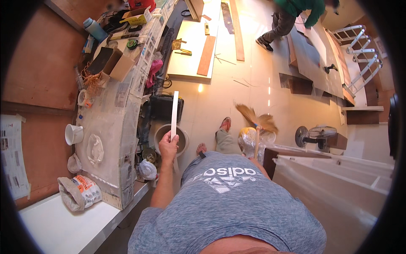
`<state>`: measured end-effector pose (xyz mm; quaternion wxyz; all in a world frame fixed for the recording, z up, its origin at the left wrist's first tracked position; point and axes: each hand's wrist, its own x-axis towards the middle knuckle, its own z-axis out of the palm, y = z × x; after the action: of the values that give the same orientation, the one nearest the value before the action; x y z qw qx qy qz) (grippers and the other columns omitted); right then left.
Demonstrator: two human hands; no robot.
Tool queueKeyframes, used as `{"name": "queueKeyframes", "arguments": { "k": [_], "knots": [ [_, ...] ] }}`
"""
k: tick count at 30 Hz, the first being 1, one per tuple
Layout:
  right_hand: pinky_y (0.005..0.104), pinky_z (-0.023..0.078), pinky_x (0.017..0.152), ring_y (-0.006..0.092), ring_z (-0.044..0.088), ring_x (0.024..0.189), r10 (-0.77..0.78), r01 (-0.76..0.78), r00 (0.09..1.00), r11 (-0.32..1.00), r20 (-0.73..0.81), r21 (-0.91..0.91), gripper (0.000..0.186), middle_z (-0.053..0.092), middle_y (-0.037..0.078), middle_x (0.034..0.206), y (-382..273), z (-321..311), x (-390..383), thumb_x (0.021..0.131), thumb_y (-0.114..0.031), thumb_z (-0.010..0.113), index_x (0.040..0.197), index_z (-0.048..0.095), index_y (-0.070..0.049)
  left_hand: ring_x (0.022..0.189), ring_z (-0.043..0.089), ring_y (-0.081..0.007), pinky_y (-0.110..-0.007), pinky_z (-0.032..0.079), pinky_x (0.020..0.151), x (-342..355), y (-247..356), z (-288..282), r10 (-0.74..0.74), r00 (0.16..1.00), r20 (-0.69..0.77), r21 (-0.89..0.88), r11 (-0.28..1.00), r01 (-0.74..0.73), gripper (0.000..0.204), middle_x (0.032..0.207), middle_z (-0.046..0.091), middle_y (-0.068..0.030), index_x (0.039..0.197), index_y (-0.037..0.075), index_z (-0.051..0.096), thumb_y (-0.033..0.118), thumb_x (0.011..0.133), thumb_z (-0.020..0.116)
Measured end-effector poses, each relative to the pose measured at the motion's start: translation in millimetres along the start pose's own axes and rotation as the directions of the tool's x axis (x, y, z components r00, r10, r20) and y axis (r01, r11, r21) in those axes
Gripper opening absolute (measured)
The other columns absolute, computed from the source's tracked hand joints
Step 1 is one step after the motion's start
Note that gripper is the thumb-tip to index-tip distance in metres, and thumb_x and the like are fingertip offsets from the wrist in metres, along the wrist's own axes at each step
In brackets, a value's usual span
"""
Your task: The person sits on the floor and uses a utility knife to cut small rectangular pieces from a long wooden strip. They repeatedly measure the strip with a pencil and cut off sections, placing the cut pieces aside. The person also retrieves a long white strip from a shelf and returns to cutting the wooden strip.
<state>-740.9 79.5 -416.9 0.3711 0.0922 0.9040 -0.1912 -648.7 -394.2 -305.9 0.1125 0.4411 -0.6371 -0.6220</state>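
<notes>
My left hand [168, 147] is closed around a long, flat white strip [174, 112], which stands up from the fist. Its lower end shows below my wrist. Behind it is a round pale bucket [182, 137]. Only a little of my right hand [255, 161] shows past my shirt, its fingers hidden. The wooden handle of a straw broom [257, 142] runs down toward that hand; whether I grip it cannot be made out. The broom's bristles fan out beyond a clear plastic bag [268, 137] with something yellow beside it.
On the left, a covered counter [114, 110] carries a white mug [74, 134], a cardboard box [111, 63] and tools. Boards lie on a pale panel [186, 55] ahead. A fan [317, 135] and a ladder [366, 55] stand right. Another person [292, 17] bends over sheets [311, 59].
</notes>
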Motion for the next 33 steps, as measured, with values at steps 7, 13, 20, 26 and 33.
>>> {"name": "queueKeyframes", "arguments": {
  "k": [7,13,20,26,33],
  "knots": [
    [0.0456,0.055,0.098,0.037,0.072,0.114,-0.22,0.293,0.861,0.951,0.459,-0.095,0.062,0.077,0.022,0.116,-19,-53,173,0.095,-0.058,0.063,0.122,0.078,-0.005,0.062,0.059,-0.0047,-0.024,0.049,0.051,72,36,60,-0.078,0.989,-0.122,0.036,0.996,0.083,0.038,0.084,0.071,-0.0004,0.132,0.0,0.071,0.011,0.096,0.077],
    [0.0383,0.058,0.074,0.0211,0.076,0.079,-0.189,0.16,0.959,0.976,0.213,0.146,0.047,0.078,0.016,0.087,-143,-197,265,0.095,-0.043,0.068,0.117,0.078,-0.002,0.06,0.06,-0.0079,-0.028,0.051,0.052,135,54,126,-0.026,0.983,-0.181,0.127,0.991,0.049,0.045,0.084,0.071,-0.0025,0.137,0.0,0.067,0.014,0.095,0.078],
    [0.0378,0.059,0.084,0.0259,0.076,0.093,-0.368,0.356,0.929,0.918,0.043,0.173,0.046,0.079,0.019,0.103,-281,-335,330,0.097,-0.037,0.07,0.119,0.075,0.003,0.068,0.065,-0.0151,-0.033,0.053,0.063,204,80,202,-0.058,0.97,-0.235,0.198,0.974,0.106,0.038,0.081,0.07,-0.005,0.129,0.003,0.074,0.018,0.093,0.08],
    [0.0419,0.057,0.098,0.0357,0.074,0.113,-0.445,0.46,0.885,0.882,0.14,-0.106,0.048,0.076,0.024,0.118,-347,-377,390,0.096,-0.039,0.071,0.123,0.074,0.001,0.097,0.07,-0.037,-0.046,0.055,0.087,302,82,268,0.049,0.975,-0.215,0.52,0.851,0.072,0.041,0.105,0.074,-0.0214,0.13,0.007,0.074,0.024,0.093,0.077],
    [0.0426,0.056,0.1,0.0364,0.073,0.113,-0.284,0.326,0.912,0.94,0.295,-0.102,0.049,0.076,0.024,0.119,-385,-435,448,0.095,-0.04,0.071,0.122,0.075,0.001,0.107,0.072,-0.0399,-0.047,0.056,0.093,404,153,335,-0.015,0.971,-0.237,0.612,0.775,0.161,0.041,0.112,0.076,-0.0227,0.13,0.007,0.074,0.022,0.092,0.076]
  ]
}}
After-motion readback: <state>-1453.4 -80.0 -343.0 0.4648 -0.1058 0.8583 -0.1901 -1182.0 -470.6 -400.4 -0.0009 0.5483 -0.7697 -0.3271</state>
